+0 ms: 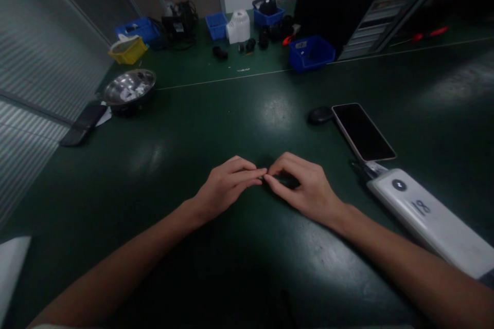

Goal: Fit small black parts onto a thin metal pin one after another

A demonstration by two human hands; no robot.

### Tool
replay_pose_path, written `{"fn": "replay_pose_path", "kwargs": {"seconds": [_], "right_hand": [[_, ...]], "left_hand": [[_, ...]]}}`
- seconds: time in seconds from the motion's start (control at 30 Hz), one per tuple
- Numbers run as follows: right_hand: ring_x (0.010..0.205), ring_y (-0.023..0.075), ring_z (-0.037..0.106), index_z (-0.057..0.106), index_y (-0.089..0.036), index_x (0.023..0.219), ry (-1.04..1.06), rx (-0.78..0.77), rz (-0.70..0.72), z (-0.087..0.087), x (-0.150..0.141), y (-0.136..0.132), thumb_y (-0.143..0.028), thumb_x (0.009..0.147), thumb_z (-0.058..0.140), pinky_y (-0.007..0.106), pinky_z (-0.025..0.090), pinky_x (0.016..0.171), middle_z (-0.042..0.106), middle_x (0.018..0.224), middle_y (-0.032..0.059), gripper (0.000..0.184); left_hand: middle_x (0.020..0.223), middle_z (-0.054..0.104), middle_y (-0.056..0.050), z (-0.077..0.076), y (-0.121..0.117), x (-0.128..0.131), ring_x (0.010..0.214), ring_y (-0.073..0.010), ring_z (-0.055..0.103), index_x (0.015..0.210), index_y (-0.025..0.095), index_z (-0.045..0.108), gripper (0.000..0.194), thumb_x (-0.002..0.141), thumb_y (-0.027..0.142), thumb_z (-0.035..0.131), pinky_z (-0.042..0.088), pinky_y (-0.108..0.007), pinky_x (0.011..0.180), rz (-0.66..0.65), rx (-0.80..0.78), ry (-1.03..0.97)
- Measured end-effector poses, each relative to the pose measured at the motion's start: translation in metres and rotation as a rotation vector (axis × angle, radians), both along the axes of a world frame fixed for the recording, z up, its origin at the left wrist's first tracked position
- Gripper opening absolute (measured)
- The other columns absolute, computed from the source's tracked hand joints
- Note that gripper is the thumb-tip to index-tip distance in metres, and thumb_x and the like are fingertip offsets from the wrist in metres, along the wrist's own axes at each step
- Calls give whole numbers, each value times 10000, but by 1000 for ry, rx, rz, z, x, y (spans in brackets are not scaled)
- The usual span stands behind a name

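Bracing fingertips (259,172) together should steady the nearly closed left hand (228,180) and loosely curled right hand (309,184) over the desk (208,123), anything held being indiscernible.

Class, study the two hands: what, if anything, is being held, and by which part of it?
It cannot be told. The left hand and right hand come together at the fingers, which hide whatever, if anything, is pinched there.
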State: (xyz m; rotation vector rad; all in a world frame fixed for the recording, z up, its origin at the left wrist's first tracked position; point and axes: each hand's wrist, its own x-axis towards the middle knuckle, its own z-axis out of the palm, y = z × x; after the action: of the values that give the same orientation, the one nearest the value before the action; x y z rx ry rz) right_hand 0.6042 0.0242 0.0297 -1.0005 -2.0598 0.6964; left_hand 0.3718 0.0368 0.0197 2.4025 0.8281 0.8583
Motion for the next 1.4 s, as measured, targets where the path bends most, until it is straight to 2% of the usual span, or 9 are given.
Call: {"fn": "replay_pose_path", "kwargs": {"seconds": [0.13, 0.37, 0.5, 0.63, 0.77, 0.93, 1.17, 1.27, 1.4], "right_hand": [[763, 139, 565, 631, -189, 916, 43, -3, 20, 2, 0, 0, -242, 965, 627, 293, 453, 682, 599, 844, 19, 72], [771, 134, 579, 633, -186, 912, -11, 11, -33, 0, 1, -1, -241, 966, 622, 277, 454, 671, 620, 873, 23, 77], [757, 125, 586, 641, -191, 936, -109, -28, -55, 1, 1, -1, -261, 983, 587, 265, 456, 664, 628, 911, 28, 100], [727, 124, 582, 653, -200, 971, -291, -12, -73, -2, 1, -1, -299, 998, 552, 265, 433, 638, 631, 942, 32, 145], [697, 123, 566, 659, -210, 960, -430, 32, -99, -3, 3, -2, -340, 1006, 524, 274, 386, 600, 634, 948, 27, 193], [709, 131, 574, 653, -226, 954, -484, 26, -156, -1, 5, -2, -367, 1003, 518, 289, 345, 581, 642, 961, 15, 201], [716, 134, 581, 659, -225, 961, -474, 28, -167, -2, 3, -2, -362, 1002, 517, 289, 327, 573, 651, 958, 22, 202], [698, 131, 571, 656, -225, 944, -469, 18, -169, -3, 4, -2, -369, 998, 519, 287, 325, 566, 649, 945, 21, 206], [677, 125, 559, 658, -221, 949, -456, 14, -172, -3, 4, -2, -376, 998, 515, 279, 326, 555, 653, 951, 26, 216]], "left_hand": [[1107, 674, -67, 0, 0, 1, 1006, -157, 606, 1300, 188, 650, 324, 978, 184, 615, 541, -300, 851, 20, -12, -27], [1125, 590, -88, 5, 5, -10, 1011, -191, 544, 1432, 261, 556, 447, 1005, 134, 524, 519, -329, 819, 19, 119, 252], [1164, 544, -102, 5, 10, -18, 1049, -216, 519, 1480, 295, 508, 569, 977, 36, 445, 504, -379, 896, -21, 222, 421], [1198, 530, -99, 4, 14, -19, 1078, -226, 509, 1493, 329, 488, 618, 963, 16, 428, 486, -393, 928, -54, 211, 514], [1200, 572, -101, 9, 22, -24, 1081, -221, 532, 1563, 267, 376, 610, 991, 87, 488, 482, -397, 954, -18, 63, 459], [1177, 625, -82, 18, 30, -31, 1092, -187, 583, 1278, 232, 656, 289, 1008, 213, 555, 510, -340, 944, -43, -157, 259], [1319, 652, -74, 7, 12, -6, 1257, -207, 560, 1287, 205, 642, 286, 1030, 222, 518, 449, -423, 1094, -124, -22, 272], [1280, 672, -92, 5, 11, -12, 1195, -211, 596, 1334, 172, 612, 323, 1032, 194, 499, 486, -414, 1051, -87, 66, 337], [1300, 654, -102, 6, 22, -56, 1183, -224, 607, 1371, 190, 595, 358, 1031, 185, 483, 502, -427, 1035, 109, 139, 453]]}}
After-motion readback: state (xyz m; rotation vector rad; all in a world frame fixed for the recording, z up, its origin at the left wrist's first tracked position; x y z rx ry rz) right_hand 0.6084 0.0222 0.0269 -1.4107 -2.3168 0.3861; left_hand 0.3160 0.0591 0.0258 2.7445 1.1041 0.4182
